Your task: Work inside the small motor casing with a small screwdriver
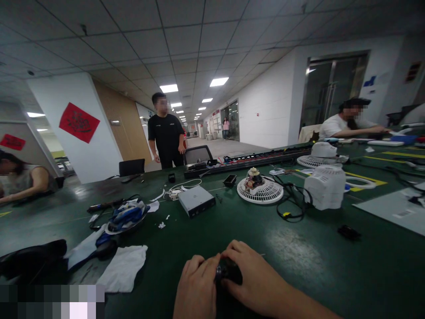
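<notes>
Both hands are together at the table's near edge, around a small glossy black object (233, 271) with a rounded body and a silvery ring at its left end. My right hand (250, 274) curls over it from the right, thumb below and fingers above. From the left, my left hand (198, 283) has its fingers bent against the ringed end. Fingers cover much of the object, so its exact kind is unclear. A crumpled white cloth (124, 268) lies to the left of my hands.
Ahead on the green table (206, 235) are a grey optical disc drive (196, 200), a white fan grille with a motor (260, 188) and a white housing (325, 188) with black cable. A bowl of blue cloth (128, 217) stands left. One person (166, 133) stands beyond; others sit at both sides.
</notes>
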Demonstrator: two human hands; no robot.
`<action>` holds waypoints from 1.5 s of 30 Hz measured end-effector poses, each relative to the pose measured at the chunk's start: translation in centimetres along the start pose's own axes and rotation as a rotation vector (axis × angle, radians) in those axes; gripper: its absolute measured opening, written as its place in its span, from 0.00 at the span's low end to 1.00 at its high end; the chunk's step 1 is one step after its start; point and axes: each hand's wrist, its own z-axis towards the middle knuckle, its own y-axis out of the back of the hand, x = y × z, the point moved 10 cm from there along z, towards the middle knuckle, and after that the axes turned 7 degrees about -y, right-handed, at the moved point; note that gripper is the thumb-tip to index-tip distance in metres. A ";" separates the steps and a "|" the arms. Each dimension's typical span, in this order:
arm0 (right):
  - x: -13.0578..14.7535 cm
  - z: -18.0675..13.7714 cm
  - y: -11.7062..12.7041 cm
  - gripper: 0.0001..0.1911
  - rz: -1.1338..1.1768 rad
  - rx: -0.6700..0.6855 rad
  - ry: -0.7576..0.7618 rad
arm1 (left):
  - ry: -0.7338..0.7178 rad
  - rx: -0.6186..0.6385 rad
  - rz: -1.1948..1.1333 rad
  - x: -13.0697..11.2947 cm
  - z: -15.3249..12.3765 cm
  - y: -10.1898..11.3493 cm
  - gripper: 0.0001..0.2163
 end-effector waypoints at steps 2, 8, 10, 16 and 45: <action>-0.4 0.1 -0.6 0.15 -0.035 0.029 -0.009 | -0.039 -0.030 0.026 -0.2 0.0 0.2 0.31; -0.9 0.3 -1.5 0.07 -0.122 0.066 0.017 | -0.100 -0.100 0.076 0.4 -0.2 0.0 0.31; -0.8 0.4 -1.4 0.08 -0.169 0.059 0.012 | -0.105 -0.116 0.065 0.9 -0.2 -0.2 0.30; 0.1 0.6 -0.7 0.10 -0.265 0.022 0.031 | -0.102 -0.223 -0.022 1.9 -0.6 0.1 0.27; 0.0 -0.3 3.6 0.17 0.182 -0.238 0.048 | -0.098 -0.492 -0.154 -0.5 -1.2 4.5 0.18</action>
